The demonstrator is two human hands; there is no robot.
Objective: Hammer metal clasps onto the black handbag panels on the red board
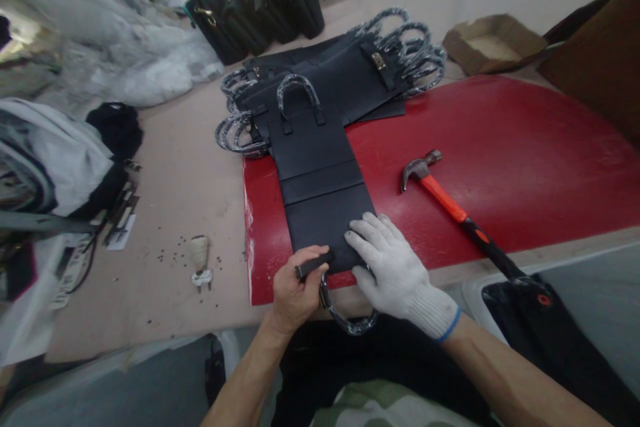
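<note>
A long black leather panel (323,180) lies over the red mat, with a plastic-wrapped handle (299,83) at its far end and another wrapped handle (353,325) hanging past its near end. My bare left hand (297,287) pinches a short black strap (313,265) between thumb and fingers at the panel's near left corner. In a white glove, my right hand (387,263) rests on the near right part of the panel, fingers spread flat and the thumb near the wrapped handle.
A claw hammer (445,200) with an orange and black grip lies on the red mat (520,147). Stacked black panels (330,77) lie behind. A brown carton (493,43), a tool (200,260) with small dark bits, and a pale bag (65,153) surround the work.
</note>
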